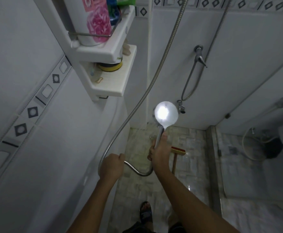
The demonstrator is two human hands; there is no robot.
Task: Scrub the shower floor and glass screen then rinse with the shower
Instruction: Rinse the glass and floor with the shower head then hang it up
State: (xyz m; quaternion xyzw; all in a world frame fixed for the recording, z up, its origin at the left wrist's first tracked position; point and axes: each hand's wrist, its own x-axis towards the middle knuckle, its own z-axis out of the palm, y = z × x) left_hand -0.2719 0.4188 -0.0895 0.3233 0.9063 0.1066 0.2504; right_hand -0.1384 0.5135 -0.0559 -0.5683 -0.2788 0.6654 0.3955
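Observation:
My right hand [159, 153] grips the chrome handle of the shower head [166, 114], whose round back glares bright white and faces me. Thin water streams fall from it toward the far left corner of the wet tiled shower floor [192, 148]. My left hand [111, 166] holds the metal hose [137, 105], which loops from below the handle up to the top of the view. A scrub brush [178, 151] with orange bristles and a wooden handle lies on the floor just right of my right hand. The glass screen [258, 118] stands at the right.
Two white corner shelves [110, 78] at upper left carry bottles and a yellow-rimmed tub. A wall tap [199, 56] with a second hose sits on the far wall. Beyond the glass are a toilet and a dark bin. My sandalled foot [145, 211] stands on the near floor.

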